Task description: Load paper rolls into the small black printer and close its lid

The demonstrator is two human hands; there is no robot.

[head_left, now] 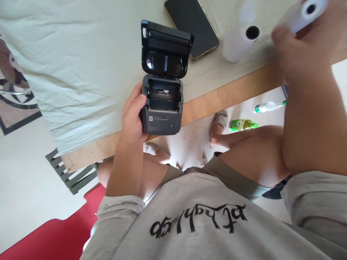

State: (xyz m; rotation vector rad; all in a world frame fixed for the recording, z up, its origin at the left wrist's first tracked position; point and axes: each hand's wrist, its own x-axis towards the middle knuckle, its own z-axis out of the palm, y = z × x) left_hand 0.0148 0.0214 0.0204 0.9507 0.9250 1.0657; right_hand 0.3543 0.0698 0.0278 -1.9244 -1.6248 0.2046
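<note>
Left hand (132, 115) fingers gripping open-lidded thermal printer (162, 104) at desk (230, 94) edge; right hand (300, 47) fingers closed around paper roll (306, 12), blurred.

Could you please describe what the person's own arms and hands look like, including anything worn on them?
Both hands are bare: no gloves, rings or watch show on the left hand or the right hand, which is motion-blurred. The forearms are uncovered. Loose light grey sleeves end near the elbows, part of a grey shirt with black lettering across the chest.
</note>
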